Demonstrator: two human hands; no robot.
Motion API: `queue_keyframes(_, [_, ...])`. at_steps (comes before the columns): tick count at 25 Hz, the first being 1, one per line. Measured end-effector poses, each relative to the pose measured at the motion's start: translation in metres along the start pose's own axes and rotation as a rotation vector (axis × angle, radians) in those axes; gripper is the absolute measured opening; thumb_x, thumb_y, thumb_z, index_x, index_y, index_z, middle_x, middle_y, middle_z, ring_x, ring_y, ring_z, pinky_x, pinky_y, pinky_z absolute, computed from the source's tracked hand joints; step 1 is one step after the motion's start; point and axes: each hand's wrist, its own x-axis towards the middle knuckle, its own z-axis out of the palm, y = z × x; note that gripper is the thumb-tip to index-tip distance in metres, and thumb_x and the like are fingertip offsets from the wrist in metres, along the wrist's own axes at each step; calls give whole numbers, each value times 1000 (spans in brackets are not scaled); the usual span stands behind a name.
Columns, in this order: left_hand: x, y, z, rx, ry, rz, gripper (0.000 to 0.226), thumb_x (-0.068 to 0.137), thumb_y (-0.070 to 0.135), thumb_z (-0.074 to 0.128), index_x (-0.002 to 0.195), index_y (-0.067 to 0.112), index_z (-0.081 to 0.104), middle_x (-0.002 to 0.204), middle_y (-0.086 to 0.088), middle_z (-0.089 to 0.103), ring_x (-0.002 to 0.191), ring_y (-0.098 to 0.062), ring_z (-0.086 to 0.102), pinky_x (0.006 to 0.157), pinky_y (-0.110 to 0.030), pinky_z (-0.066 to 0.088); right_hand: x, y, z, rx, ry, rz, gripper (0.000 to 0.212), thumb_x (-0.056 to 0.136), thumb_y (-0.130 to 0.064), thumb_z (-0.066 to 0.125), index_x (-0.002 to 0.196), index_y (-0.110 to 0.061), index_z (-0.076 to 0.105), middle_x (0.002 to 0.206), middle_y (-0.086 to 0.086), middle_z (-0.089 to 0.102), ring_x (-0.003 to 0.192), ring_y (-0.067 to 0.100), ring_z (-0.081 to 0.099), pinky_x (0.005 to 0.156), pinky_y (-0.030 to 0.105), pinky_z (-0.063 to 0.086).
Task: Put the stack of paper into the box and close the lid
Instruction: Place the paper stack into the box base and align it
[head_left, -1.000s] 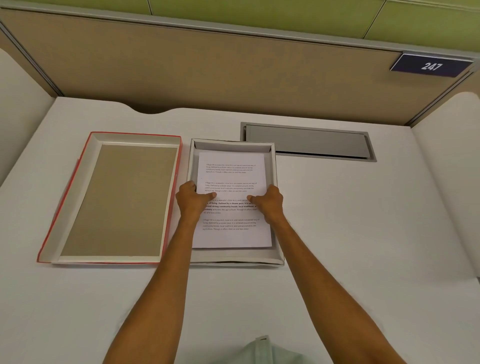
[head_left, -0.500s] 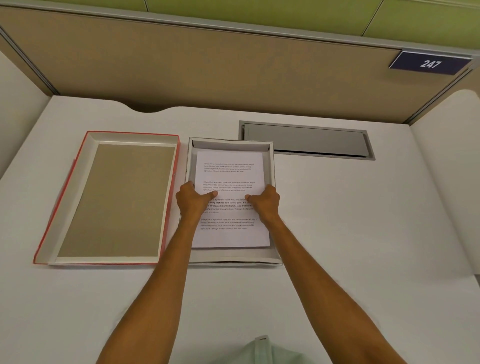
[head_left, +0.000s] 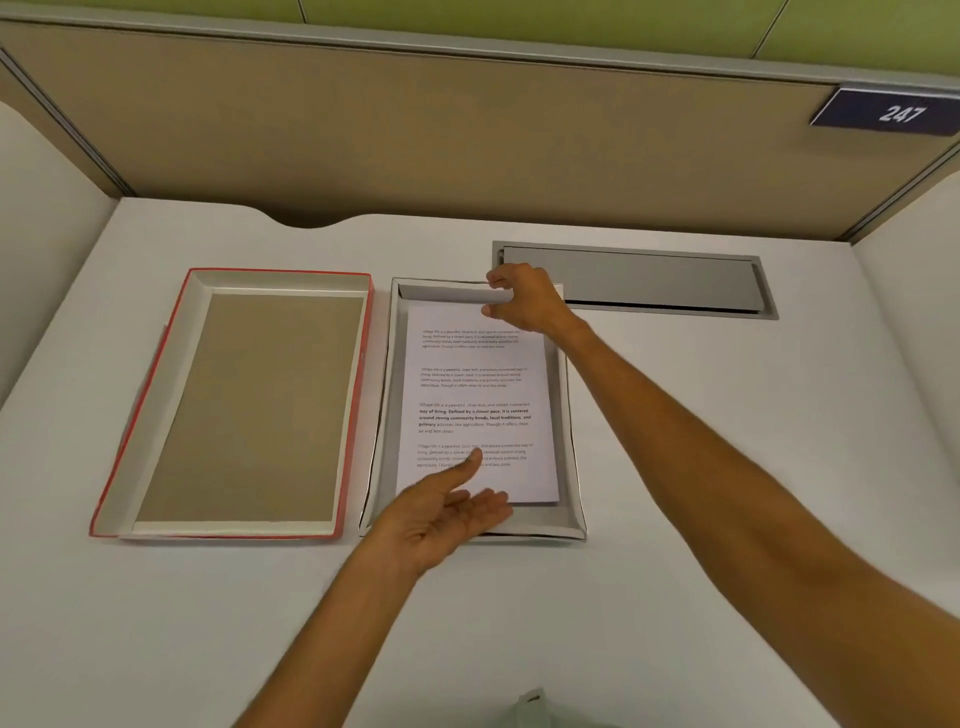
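Observation:
The stack of printed white paper (head_left: 478, 395) lies flat inside the shallow white box (head_left: 387, 395) in the middle of the desk. My left hand (head_left: 441, 514) is at the box's near edge, palm up and fingers spread, with the thumb over the paper's lower part. My right hand (head_left: 524, 301) is at the box's far right corner, fingers curled over the far wall. The lid (head_left: 239, 405), red outside with a brown inside, lies upside down to the left of the box.
A grey metal cable flap (head_left: 639, 280) is set into the desk behind the box on the right. Tan partition walls (head_left: 415, 140) enclose the desk, with a blue sign reading 247 (head_left: 893, 111) at the upper right.
Both hands have left the middle of the paper. The right hand went to the box's far right corner and the left hand came back to the near edge, palm up.

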Motion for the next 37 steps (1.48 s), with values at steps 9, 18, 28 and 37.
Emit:
queue_keyframes(9, [35,1,-3,80,103,25,45,85,12,74,128,18,60,135,-19,57,130,-43,48,112,-56,37,30,16,24,-134,-252,-69,72,75,-31,81,137,-10,51,138,9,56,128,27,50,108,35,37])
queue_keyframes(18, [47,8,-18,30,120,0,39,87,7,70,122,15,55,129,-26,55,123,-52,51,114,-60,33,36,25,33,-109,-233,-60,71,70,-34,84,131,-12,56,133,9,60,121,26,56,106,32,41])
queue_keyframes(28, [45,8,-25,-52,15,19,51,86,25,73,132,13,53,128,-23,61,120,-47,55,113,-60,33,35,25,35,-153,-226,-79,70,70,-38,84,130,-14,56,132,8,60,120,26,57,107,34,43])
queue_keyframes(37, [-7,25,-50,136,-149,90,99,63,47,86,132,-8,44,132,-35,55,121,-47,59,109,-55,43,22,3,12,-214,-289,-117,82,72,-42,81,142,-18,44,146,5,48,134,27,43,109,39,36])
